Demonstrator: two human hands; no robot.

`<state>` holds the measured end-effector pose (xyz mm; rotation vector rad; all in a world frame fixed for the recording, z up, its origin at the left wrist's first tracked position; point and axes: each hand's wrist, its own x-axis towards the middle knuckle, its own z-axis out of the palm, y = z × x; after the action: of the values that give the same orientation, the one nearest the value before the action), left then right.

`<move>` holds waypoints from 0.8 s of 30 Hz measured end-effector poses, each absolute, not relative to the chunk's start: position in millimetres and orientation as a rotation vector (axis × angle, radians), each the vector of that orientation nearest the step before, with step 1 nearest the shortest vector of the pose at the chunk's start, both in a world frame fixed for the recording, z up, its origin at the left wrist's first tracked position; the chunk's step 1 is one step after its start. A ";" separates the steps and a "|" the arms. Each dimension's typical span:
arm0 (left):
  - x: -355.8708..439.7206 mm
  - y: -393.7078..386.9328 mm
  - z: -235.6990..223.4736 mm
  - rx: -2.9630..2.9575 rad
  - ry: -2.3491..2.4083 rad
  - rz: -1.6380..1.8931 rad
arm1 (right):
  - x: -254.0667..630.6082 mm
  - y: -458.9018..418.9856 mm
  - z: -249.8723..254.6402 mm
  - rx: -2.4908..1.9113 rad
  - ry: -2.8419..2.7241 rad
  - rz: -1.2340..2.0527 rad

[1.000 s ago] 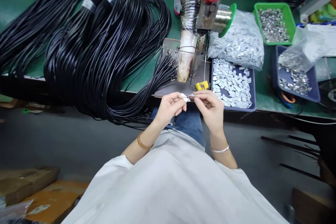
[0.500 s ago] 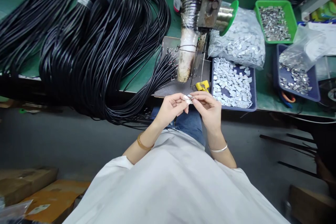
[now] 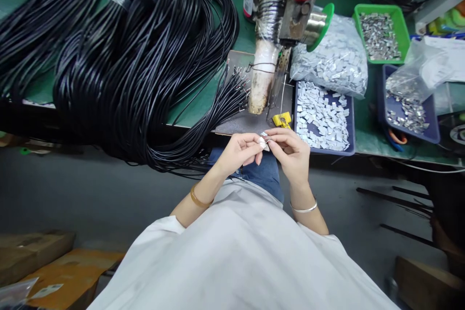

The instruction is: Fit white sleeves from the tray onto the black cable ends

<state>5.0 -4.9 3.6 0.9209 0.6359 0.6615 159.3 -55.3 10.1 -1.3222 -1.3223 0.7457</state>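
Grey floor (image 3: 145,198) shows below a long green workbench (image 3: 366,126), with brown cardboard boxes (image 3: 72,276) at lower left. Through the head view, my only feed, I see two bare hands meeting just off the bench's front edge, above blue jeans (image 3: 267,174). Thumb and fingers of the left hand (image 3: 240,151), which wears white wraps (image 3: 261,142) on its fingertips, and those of the right hand (image 3: 293,152) are pinched narrow on one tiny whitish, silvery piece (image 3: 266,147). It lies between the two hands, neither clearly nearer; a thin strand seems to run sideways there, but I cannot tell the piece's long axis.

Beyond the left hand, a fan of thin black cables (image 3: 232,97) slants up and rightward across a dark grey board (image 3: 232,127), their bared tips near a stained white nozzle (image 3: 258,94). Just past the right hand's fingers sits a yellow block (image 3: 282,119). That hand is the nearer to a blue-purple plastic tray (image 3: 351,147) of pale flat tabs (image 3: 332,131), just beside it, with a clear plastic bag (image 3: 330,55) of similar tabs behind.
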 end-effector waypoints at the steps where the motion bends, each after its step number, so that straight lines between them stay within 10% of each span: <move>1: 4.0 -4.2 2.5 0.915 0.625 0.636 | 160.0 -56.8 12.3 -1.346 -1.378 0.680; 9: -3.9 1.0 -0.4 0.900 0.494 0.494 | 168.4 -50.6 12.5 -1.202 -1.296 1.099; 24: 18.9 9.4 10.3 0.859 0.759 0.952 | 156.0 -56.3 15.6 -1.329 -1.567 0.147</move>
<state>18.9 9.4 10.3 0.8588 0.7593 0.9516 156.0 -56.3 15.6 -1.3289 -1.5675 0.1475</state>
